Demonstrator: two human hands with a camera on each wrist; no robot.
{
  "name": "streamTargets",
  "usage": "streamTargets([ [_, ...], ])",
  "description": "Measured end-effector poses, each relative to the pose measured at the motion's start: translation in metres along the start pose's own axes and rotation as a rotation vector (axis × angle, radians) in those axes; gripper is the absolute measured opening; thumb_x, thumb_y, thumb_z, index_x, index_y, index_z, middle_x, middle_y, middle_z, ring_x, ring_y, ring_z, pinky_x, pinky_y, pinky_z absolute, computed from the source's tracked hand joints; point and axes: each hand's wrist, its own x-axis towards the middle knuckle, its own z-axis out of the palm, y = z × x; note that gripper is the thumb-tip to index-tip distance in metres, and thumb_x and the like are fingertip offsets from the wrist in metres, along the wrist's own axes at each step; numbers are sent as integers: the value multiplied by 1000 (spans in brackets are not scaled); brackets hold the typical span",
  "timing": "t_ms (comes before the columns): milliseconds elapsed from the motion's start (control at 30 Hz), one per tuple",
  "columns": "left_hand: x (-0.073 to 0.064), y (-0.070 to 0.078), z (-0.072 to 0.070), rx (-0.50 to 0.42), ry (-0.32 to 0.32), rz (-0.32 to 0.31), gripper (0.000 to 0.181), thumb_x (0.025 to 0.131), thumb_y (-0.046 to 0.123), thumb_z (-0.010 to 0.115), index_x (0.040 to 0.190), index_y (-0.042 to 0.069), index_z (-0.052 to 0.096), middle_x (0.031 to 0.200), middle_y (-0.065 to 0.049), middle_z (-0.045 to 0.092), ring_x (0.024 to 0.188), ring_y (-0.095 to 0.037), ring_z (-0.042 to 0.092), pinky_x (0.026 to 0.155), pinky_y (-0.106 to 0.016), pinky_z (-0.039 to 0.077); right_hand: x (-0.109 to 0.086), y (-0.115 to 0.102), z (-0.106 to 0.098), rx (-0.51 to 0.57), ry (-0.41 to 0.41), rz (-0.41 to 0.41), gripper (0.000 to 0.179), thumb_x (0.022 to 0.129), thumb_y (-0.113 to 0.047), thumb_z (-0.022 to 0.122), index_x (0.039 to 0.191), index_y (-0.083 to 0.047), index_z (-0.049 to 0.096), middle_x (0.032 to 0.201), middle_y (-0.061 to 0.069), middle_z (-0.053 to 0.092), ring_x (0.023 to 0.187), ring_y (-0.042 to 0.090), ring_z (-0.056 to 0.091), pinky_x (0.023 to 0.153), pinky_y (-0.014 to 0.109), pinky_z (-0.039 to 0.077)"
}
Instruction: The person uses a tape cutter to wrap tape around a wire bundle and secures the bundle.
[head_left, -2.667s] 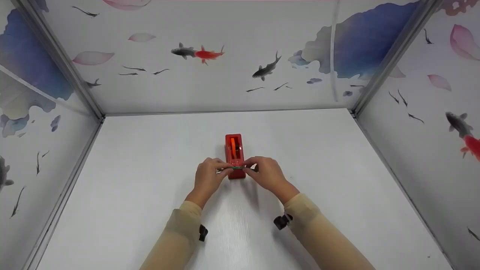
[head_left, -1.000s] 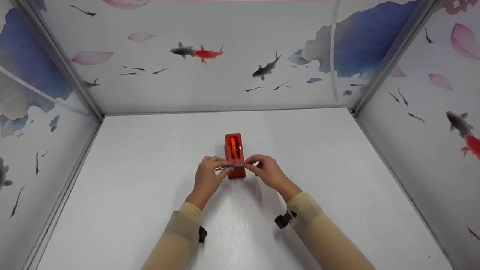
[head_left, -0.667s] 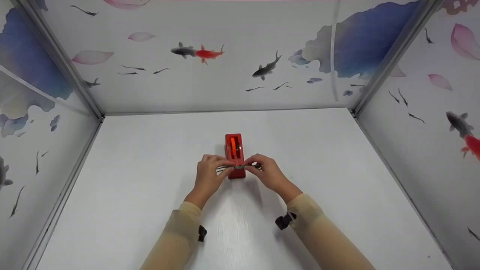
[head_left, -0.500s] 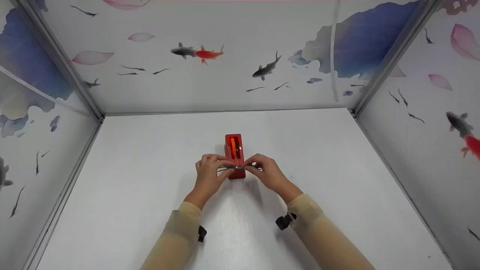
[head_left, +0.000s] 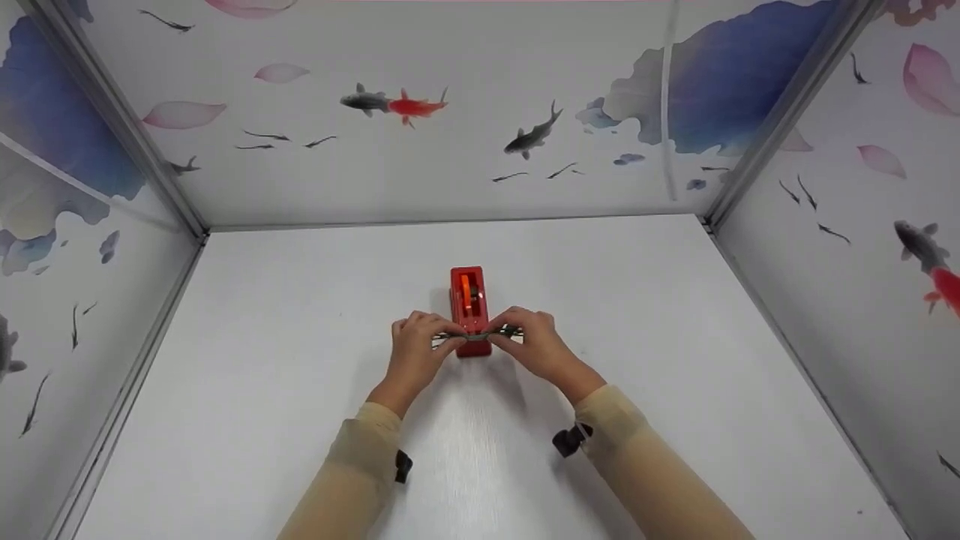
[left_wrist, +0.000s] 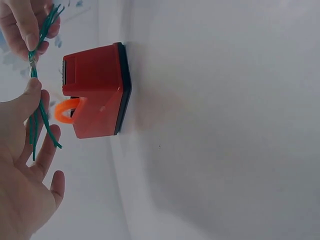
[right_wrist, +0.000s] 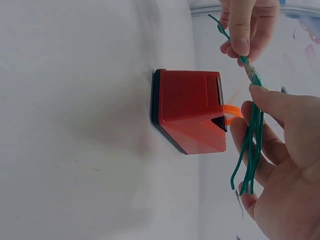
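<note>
A bundle of thin green wires (right_wrist: 255, 130) is stretched sideways between both hands, with clear tape (right_wrist: 251, 72) wrapped round its middle. My left hand (head_left: 415, 349) pinches one side of the bundle between thumb and forefinger, loose ends trailing past its fingers in the left wrist view. On the other side, my right hand (head_left: 536, 345) pinches it close to the taped part, several strands fanning over its palm in the right wrist view. Just beyond and below the hands stands a red tape dispenser (left_wrist: 97, 70) with an orange tape core (left_wrist: 65, 111) and a toothed cutting edge.
The dispenser rests on a white table (head_left: 285, 300), the hands' shadows falling in front of it. White panels (head_left: 480, 180) printed with fish and petals enclose the back and both sides. Metal posts (head_left: 724, 199) mark the back corners. Each sleeve bears a black wrist camera (head_left: 568, 441).
The hands stay over the front of the dispenser. My right fingers have shifted their pinch slightly and strands show behind them again; the bundle's middle looks less green than 2.7 s ago.
</note>
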Motion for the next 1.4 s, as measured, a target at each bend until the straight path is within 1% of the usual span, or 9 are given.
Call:
streamTargets([
  [167, 0, 0, 0, 19, 26, 26, 14, 88, 27, 81, 102, 26, 83, 98, 7, 75, 108, -18, 58, 105, -49, 35, 1, -1, -1, 69, -66, 31, 21, 98, -24, 72, 119, -17, 74, 111, -6, 73, 106, 15, 67, 101, 41, 56],
  [333, 0, 1, 0, 50, 69, 86, 15, 85, 25, 83, 100, 23, 85, 94, 5, 75, 105, -19, 60, 102, -50, 39, 2, -2, -3, 100, -106, 54, 22, 101, -32, 68, 117, -17, 72, 111, -5, 74, 105, 15, 67, 99, 41, 56],
  [433, 0, 2, 0, 62, 86, 109, 17, 84, 25, 84, 100, 22, 85, 92, 5, 74, 104, -20, 60, 101, -49, 40, 3, -2, -4, 118, -124, 55, 20, 102, -34, 66, 111, -19, 74, 108, 3, 76, 98, 16, 66, 91, 40, 56],
  [500, 0, 2, 0, 69, 91, 116, 18, 84, 25, 85, 102, 22, 85, 93, 5, 74, 104, -19, 60, 101, -49, 39, 3, -2, -5, 108, -137, 55, 22, 102, -36, 65, 109, -18, 76, 107, 8, 76, 94, 16, 64, 87, 38, 56],
  [600, 0, 2, 0, 73, 96, 120, 19, 84, 25, 85, 102, 21, 85, 93, 5, 74, 104, -20, 60, 101, -49, 39, 2, -2, -5, 65, -144, 42, 23, 102, -37, 66, 109, -18, 78, 105, 5, 77, 91, 15, 64, 85, 39, 56],
  [733, -1, 1, 1, 78, 110, 121, 19, 83, 24, 86, 101, 21, 85, 94, 5, 75, 103, -18, 59, 96, -47, 43, 1, -2, -5, -17, -136, 6, 19, 100, -34, 69, 109, -20, 79, 103, -7, 77, 92, 13, 65, 102, 46, 39],
  [833, -3, 2, 1, 77, 119, 122, 19, 82, 23, 87, 101, 21, 85, 94, 6, 76, 101, -18, 59, 91, -44, 45, 0, -2, -4, -55, -131, -5, 15, 98, -30, 72, 108, -22, 80, 103, -10, 78, 93, 12, 66, 105, 54, 25],
  [1100, -5, 0, 3, 92, 146, 138, 18, 81, 23, 89, 99, 21, 85, 94, 6, 75, 99, -17, 59, 89, -43, 47, -1, -4, 0, -66, -116, 14, 10, 96, -26, 75, 105, -23, 80, 101, -11, 78, 97, 11, 68, 116, 60, 16],
  [1400, -5, 4, 1, 98, 127, 116, 18, 80, 24, 90, 98, 24, 85, 96, 6, 75, 100, -17, 59, 91, -44, 47, 0, -9, 0, -171, -41, -27, 7, 92, -20, 80, 99, -23, 81, 96, -10, 77, 98, 11, 67, 108, 57, 22],
])
